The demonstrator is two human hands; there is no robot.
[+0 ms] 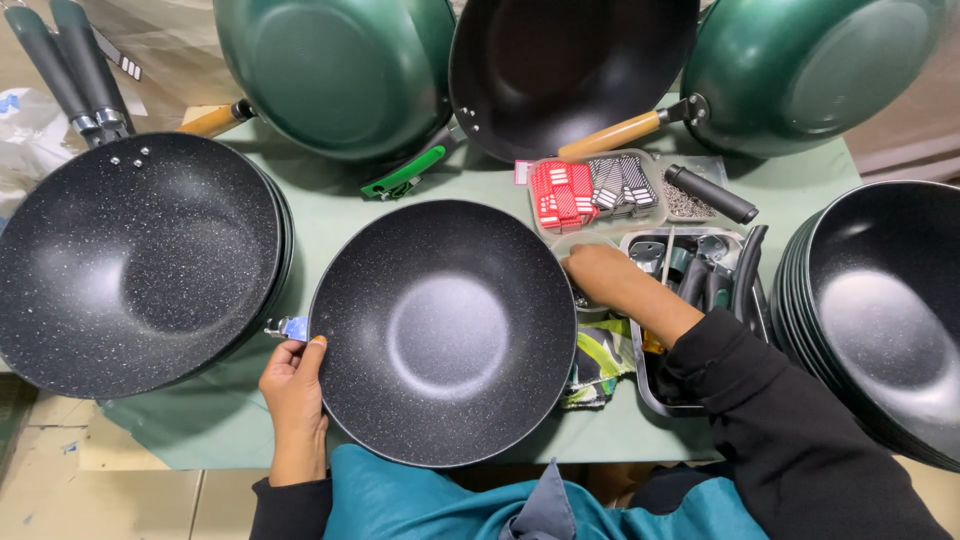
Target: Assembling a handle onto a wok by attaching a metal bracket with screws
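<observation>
— Right, what have we got in the middle there?

— A speckled black wok, no handle on it, sitting bowl-up on the green worktop right in front of the person. The left hand has it by the rim on the wok's left side, thumb over the edge, fingers curled underneath, just below a small metal bracket that sticks out from the wall of the wok

— And the right hand?

— The right hand is over on the far side of that wok, just past its right rim, reaching down into a small clear tub. Fingers are bent and tucked in; whether they have pinched anything I cannot tell, the tips are hidden behind the wok's edge

— What sits around that wok?

— To its left, touching or near enough, a stack of speckled pans with dark handles pointing away. To its right, beyond the black sleeve, a metal tray of dark handle parts, then a stack of plain black woks. Behind the wok's right rim, a clear tray of red and grey packets, and a loose black handle beside it. Further back still, three woks propped up on edge: two green ones and a black wok between them, wooden handles showing
</observation>
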